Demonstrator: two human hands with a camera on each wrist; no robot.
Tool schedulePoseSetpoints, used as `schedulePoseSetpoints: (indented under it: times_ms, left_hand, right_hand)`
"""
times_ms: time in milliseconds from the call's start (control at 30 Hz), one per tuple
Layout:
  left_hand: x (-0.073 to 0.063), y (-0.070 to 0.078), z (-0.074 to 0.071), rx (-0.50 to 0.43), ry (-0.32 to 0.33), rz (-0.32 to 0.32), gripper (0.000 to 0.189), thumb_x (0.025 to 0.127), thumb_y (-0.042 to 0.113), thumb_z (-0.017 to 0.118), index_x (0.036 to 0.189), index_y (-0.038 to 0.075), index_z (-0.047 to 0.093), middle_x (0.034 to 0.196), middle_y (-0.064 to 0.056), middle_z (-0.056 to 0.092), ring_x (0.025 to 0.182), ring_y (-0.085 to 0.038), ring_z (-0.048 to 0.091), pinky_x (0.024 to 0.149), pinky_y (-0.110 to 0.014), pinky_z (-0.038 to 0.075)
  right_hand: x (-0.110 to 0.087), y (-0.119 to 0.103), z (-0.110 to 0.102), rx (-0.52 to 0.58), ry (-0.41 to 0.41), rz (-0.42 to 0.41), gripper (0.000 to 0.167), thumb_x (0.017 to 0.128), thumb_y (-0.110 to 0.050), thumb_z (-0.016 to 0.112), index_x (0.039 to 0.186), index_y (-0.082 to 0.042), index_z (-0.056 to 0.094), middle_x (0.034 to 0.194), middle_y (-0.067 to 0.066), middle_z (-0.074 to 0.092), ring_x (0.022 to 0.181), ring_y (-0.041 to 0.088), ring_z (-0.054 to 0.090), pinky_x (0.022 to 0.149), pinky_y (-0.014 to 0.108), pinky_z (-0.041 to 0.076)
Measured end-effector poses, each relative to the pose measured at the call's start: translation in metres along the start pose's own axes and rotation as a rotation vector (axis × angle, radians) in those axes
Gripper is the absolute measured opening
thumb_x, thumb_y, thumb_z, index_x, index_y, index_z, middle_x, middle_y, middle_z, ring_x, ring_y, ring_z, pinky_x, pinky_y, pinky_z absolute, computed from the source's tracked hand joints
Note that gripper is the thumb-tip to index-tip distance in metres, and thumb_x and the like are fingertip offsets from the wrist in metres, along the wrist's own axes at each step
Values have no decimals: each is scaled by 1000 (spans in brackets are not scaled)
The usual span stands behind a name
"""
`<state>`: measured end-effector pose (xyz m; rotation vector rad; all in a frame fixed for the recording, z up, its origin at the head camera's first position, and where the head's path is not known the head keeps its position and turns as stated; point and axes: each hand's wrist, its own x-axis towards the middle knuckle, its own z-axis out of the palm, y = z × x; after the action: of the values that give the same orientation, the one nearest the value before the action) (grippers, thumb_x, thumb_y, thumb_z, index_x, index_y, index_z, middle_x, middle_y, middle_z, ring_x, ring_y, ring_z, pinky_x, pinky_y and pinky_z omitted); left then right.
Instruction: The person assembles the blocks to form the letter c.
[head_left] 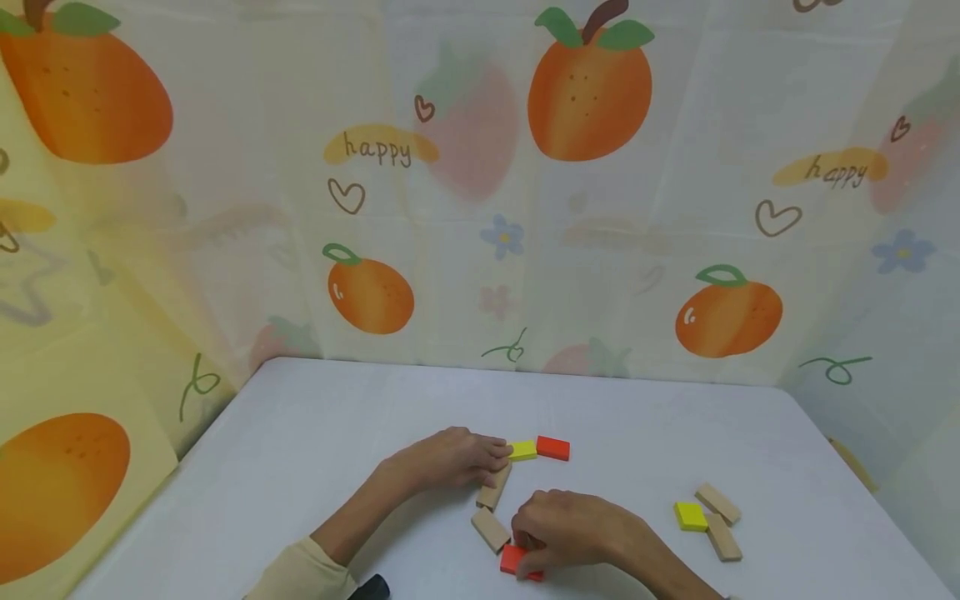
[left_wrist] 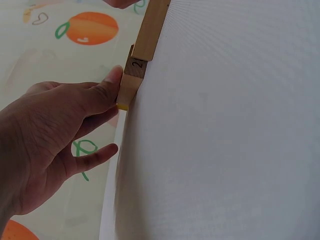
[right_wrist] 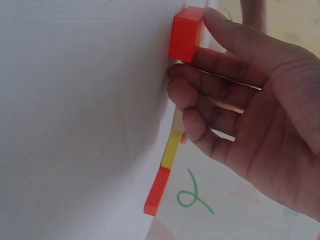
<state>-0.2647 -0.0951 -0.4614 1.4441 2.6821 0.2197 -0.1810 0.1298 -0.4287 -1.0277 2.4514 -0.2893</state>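
Note:
Small flat wooden blocks form a curved line on the white table. My left hand (head_left: 461, 457) pinches the far end of a plain wooden block (head_left: 495, 492), its fingertips right at a yellow block (head_left: 523, 451). Beyond the yellow one lies a red block (head_left: 553, 448). Nearer me, my right hand (head_left: 573, 527) holds another red block (right_wrist: 185, 37) between thumb and index finger, the other fingers curled beside it. This red block meets the near end of a second plain block (head_left: 491, 530). A "2" marks the end of a plain block (left_wrist: 134, 70) in the left wrist view.
Off to the right on the table (head_left: 630, 450) lie a yellow block (head_left: 691, 517) and two plain blocks (head_left: 718, 502), close together. A fruit-printed cloth (head_left: 450, 275) hangs behind the table's far edge. A black object (head_left: 371, 588) shows by the left sleeve.

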Motion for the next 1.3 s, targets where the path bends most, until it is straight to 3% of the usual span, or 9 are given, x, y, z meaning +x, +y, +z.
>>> schedulePoseSetpoints:
  times_ms: [433,667,800,1067,1300]
  left_hand:
    - [-1,-1,1,50,22,31,44,98,34,73,139,19,67,145,3,66,140,-10,60,112,-32,53]
    - [0,-2,3,11,9,7,45,97,33,73,140,20,66,146,4,65,140,-9,59,114,-33,52]
    - [0,-2,3,22,12,14,45,97,34,73,140,20,66,146,4,65,140,-9,59,113,-32,52]
    - [0,-2,2,-9,-1,-8,45,96,32,75,139,20,67,146,4,65,140,-9,59,113,-33,52]
    - [1,-3,3,37,-5,20,44,98,33,73,140,21,67,146,5,65,142,-9,58,113,-31,52]
  right_hand:
    - [1,-1,0,-15,5,-13,16,92,-31,82,85,-20,72,65,-13,52,63,-2,47,62,13,42]
    - [-3,0,-6,-3,16,24,12,93,-32,80,94,-22,75,73,-15,57,71,-1,50,68,16,47]
    - [-10,5,-15,11,52,52,14,93,-33,81,100,-21,76,75,-15,57,74,0,51,69,18,47]
    - [-29,23,-38,24,156,16,22,91,-31,82,107,-17,75,76,-14,57,72,0,50,67,18,47]
    - [-53,40,-62,87,202,90,27,91,-31,82,112,-18,74,83,-12,62,78,4,54,68,19,51]
